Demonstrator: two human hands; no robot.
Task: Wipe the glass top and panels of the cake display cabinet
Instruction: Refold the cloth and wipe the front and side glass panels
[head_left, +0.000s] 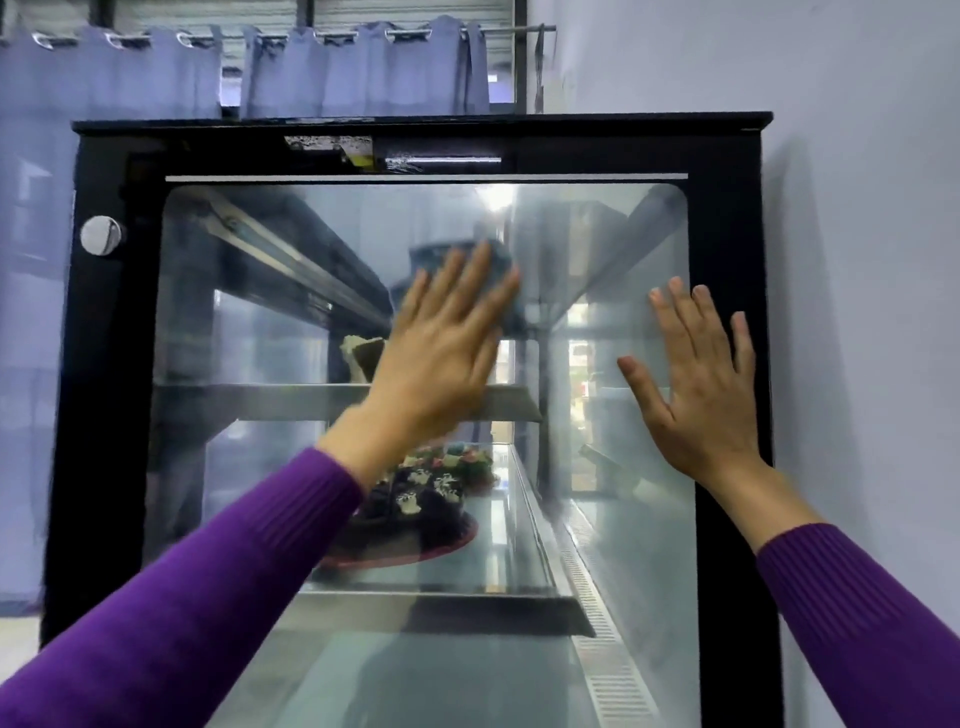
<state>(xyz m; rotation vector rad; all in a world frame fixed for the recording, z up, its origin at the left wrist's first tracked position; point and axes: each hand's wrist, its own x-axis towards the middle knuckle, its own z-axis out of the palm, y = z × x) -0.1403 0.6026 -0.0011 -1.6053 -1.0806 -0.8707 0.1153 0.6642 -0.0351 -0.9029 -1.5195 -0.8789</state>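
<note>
The cake display cabinet (98, 395) has a black frame and a large glass side panel (270, 322) facing me. My left hand (441, 343) lies flat with straight fingers on a blue cloth (501, 265), pressing it against the upper middle of the glass; the hand is motion-blurred. My right hand (701, 384) rests flat, fingers spread, on the glass near the panel's right edge. Both arms wear purple sleeves. Most of the cloth is hidden under my left hand.
Inside the cabinet, a dark decorated cake (415, 504) sits on a red board on the lower shelf, and a cake slice (363, 353) on the upper shelf. A round silver knob (101, 235) is on the frame's upper left. A wall (857, 260) stands close on the right; blue curtains (156, 73) hang behind.
</note>
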